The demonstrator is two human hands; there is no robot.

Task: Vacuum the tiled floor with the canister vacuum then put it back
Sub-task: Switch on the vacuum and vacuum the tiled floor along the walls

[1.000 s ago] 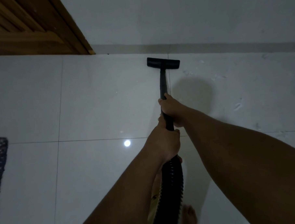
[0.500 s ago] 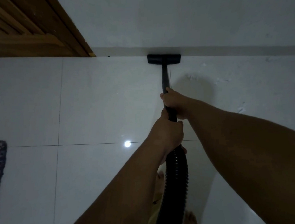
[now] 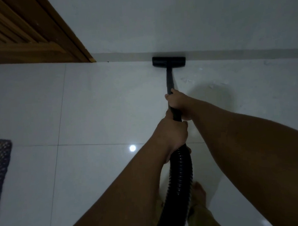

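Glossy tiled floor (image 3: 102,106), dim room. Gripping wand (image 3: 170,79) with right grip (image 3: 177,103) ahead, left grip (image 3: 173,135) closed at hose (image 3: 180,173). Floor head (image 3: 169,61) far ahead, touching skirting. Best keeping head flat, overlapping strokes.

The ribbed hose (image 3: 179,180) runs off the bottom edge, so the canister itself is out of sight. The left hand (image 3: 173,135) and right hand (image 3: 177,103) cover the wand (image 3: 169,79) where they wrap it. A woven mat (image 3: 0,170) is cut by the left edge — its full shape unknown. A bare foot (image 3: 198,193) shows dimly behind the hose — partly hidden.
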